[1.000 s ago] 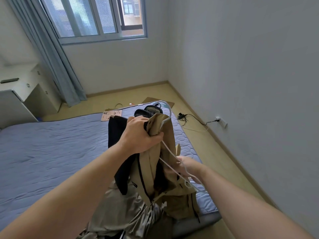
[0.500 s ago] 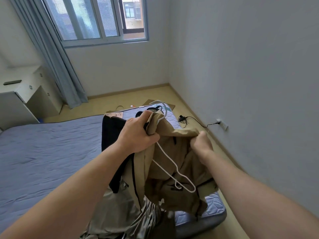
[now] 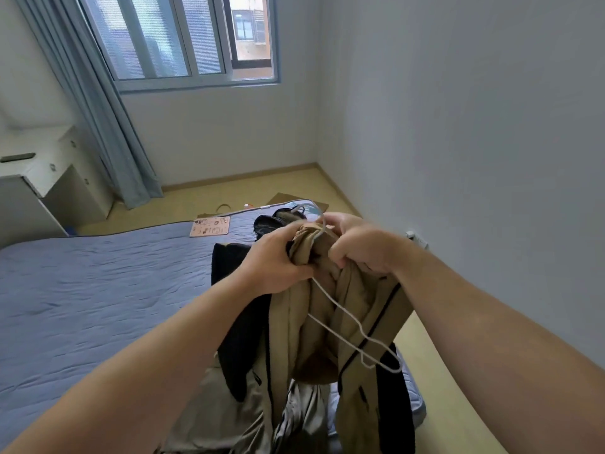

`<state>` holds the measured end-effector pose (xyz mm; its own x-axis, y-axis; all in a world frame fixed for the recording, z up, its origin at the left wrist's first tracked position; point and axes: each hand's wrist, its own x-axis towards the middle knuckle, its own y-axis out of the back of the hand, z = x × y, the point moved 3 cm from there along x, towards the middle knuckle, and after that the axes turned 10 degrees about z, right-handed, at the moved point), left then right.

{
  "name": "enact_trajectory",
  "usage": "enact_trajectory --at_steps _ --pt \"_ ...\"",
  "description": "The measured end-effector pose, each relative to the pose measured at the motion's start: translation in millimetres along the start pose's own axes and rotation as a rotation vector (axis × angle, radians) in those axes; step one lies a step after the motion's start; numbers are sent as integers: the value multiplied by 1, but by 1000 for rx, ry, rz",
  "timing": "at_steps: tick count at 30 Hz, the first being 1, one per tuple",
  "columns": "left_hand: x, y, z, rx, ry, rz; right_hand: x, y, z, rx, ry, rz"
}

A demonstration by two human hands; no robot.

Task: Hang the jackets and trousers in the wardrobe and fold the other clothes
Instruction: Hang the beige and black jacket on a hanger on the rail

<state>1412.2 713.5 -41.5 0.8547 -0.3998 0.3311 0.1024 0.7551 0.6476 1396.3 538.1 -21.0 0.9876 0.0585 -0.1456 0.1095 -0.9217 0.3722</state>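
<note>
Above the near corner of the bed (image 3: 98, 290), the left hand (image 3: 278, 257) grips the jacket (image 3: 294, 322) by its bunched collar and the right hand (image 3: 363, 247) clutches cloth just beside it. The hanger (image 3: 337, 306) dangles half outside, so a loosened grip could drop both.

Two hands up: the left hand (image 3: 278, 260), the right hand (image 3: 363, 247). One tan jacket (image 3: 294, 322) and one white wire hanger (image 3: 340, 309). One black garment (image 3: 242, 339), and one silvery-grey garment (image 3: 229, 414) down at the bed's near edge. At the far edge, one black bundle (image 3: 268, 224) and one pink card (image 3: 210, 226). One bed (image 3: 98, 290), one curtain (image 3: 108, 126), one window (image 3: 183, 37).
</note>
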Motion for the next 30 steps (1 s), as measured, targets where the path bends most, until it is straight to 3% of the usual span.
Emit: enact_trajectory --at_steps 4,7,9,11,13,18,24,27,30 --pt "0 7 -5 83 118 34 3 6 18 -425 21 3" --pt "0 13 -6 34 170 105 0 20 47 -659 -77 156" --pt "2 19 -8 17 185 164 -4 24 72 -520 -171 280" --pt "5 24 -9 2 185 208 -7 16 97 -334 -271 295" --pt "7 28 -8 -11 170 229 -8 2 114 -191 -403 237" --pt "6 37 -7 30 142 302 -9 -26 138 605 -622 8" --pt "9 57 -14 -2 223 319 -7 -50 145 533 -531 3" --pt "8 69 -24 2 258 317 5 -48 120 449 -341 144" --pt "5 80 -39 28 316 331 20 -33 93 230 -271 424"
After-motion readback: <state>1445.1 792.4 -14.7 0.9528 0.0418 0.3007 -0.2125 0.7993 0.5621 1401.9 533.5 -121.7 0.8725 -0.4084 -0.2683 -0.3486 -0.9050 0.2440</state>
